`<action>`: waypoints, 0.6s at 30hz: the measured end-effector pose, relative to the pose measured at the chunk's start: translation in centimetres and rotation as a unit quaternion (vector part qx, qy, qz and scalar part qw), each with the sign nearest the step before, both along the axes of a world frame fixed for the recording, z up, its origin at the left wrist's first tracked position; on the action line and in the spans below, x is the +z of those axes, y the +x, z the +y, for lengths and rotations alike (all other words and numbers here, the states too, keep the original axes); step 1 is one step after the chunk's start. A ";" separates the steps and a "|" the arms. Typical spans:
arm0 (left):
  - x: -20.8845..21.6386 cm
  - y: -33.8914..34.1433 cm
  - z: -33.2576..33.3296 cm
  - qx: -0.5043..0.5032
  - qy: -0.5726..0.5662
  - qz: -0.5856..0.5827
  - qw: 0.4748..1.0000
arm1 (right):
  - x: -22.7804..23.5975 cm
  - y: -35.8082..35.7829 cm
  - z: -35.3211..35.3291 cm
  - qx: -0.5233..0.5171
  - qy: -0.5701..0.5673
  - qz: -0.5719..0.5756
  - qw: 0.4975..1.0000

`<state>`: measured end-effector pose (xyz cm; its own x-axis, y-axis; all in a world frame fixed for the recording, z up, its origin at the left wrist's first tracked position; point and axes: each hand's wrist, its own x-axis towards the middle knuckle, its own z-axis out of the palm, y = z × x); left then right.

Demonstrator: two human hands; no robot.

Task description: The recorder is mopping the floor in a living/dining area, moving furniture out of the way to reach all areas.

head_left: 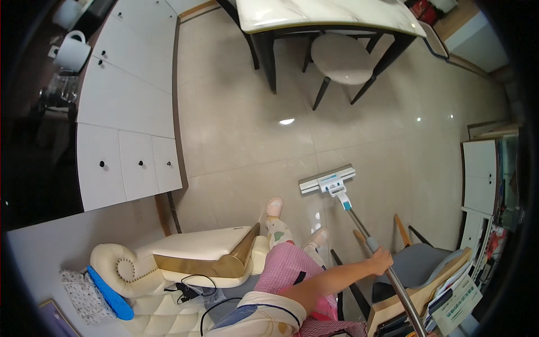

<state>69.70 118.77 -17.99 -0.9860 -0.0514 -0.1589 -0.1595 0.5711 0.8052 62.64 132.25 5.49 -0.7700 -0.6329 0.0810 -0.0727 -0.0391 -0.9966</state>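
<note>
My left hand (380, 262) is closed around the metal pole of a flat-headed mop, its forearm reaching across to the right. The mop head (327, 179), white and grey with blue parts, rests on the tiled floor ahead of my feet. Its pole (400, 289) slants back toward the lower right, past the edge of view. My right hand does not show. Below my arm are a pink checked apron (287, 264) and my light pink shoes (274, 207).
At left stand white cabinets (126, 90) and a cream tufted sofa (196, 247). A marble-topped table (320, 16) and a round stool (343, 59) are ahead. To the right, a grey chair (418, 264) stands close to the pole, beside a wooden desk edge (396, 303) holding papers.
</note>
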 end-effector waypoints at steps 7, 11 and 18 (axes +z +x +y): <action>-4.0 10.0 -11.5 0.217 0.002 -0.040 0.975 | -0.9 -0.2 -4.6 0.054 -0.092 -0.058 0.993; -6.6 18.9 -22.7 0.338 -0.083 -0.007 0.937 | -6.5 7.5 -19.4 0.064 -0.124 -0.079 0.987; -12.2 32.1 -39.7 0.456 -0.214 -0.134 0.853 | -14.8 19.7 -33.7 0.177 -0.118 -0.193 0.958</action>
<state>101.77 79.04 -30.22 -0.4358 -0.8881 -0.1464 -0.8404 0.3433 0.4193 82.29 98.55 -9.27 -0.5126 -0.8586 0.0063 0.3594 -0.2212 -0.9066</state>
